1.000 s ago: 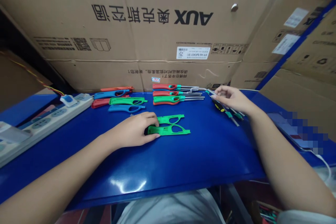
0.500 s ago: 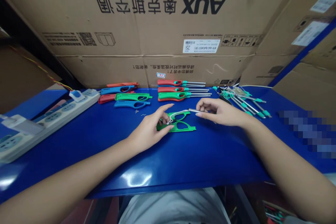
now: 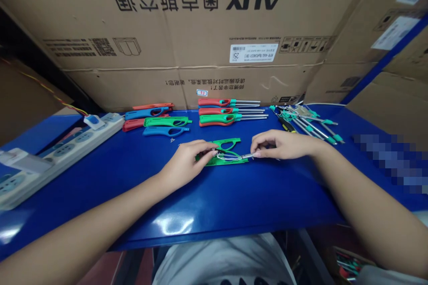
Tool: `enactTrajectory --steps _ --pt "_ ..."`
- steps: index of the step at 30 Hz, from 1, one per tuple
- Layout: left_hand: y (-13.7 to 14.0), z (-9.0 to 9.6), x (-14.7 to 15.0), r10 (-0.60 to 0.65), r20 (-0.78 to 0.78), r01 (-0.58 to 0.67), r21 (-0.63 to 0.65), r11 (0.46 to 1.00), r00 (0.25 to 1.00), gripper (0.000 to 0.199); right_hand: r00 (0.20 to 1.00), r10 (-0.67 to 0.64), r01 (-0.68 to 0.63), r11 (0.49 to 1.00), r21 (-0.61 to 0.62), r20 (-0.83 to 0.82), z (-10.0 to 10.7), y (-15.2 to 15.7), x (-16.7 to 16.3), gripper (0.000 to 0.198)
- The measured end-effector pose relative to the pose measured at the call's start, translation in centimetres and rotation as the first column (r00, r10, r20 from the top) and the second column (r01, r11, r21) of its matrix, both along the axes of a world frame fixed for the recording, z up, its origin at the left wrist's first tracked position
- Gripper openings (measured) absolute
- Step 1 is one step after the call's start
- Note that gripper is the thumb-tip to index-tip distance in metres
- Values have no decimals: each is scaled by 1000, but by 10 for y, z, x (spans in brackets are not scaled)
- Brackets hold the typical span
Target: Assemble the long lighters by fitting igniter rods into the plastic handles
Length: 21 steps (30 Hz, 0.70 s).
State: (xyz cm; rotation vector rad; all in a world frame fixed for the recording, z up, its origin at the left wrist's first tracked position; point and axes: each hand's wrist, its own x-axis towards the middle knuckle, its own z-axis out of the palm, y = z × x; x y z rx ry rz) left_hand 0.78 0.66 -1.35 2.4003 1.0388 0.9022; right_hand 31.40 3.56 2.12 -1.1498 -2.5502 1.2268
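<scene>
Green shells well inside table edge

left hand and right hand face each other, seemingly pinching.

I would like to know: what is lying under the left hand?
Two green shells lie partly under the left hand: their looped ends show, with white wires over one. The hand covers their other ends, so whatever is inside there cannot be seen.
</scene>
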Motion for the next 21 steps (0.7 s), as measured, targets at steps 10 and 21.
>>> enactTrajectory --steps 10,21 --pt "3 -6 -1 -73 -134 82 61 995 988 20 996 -33 31 999 30 78 -2 0 1 36" --pt "4 -9 -1 -73 -180 87 73 994 981 21 993 -14 -11 978 208 117 -3 -3 -4 28"
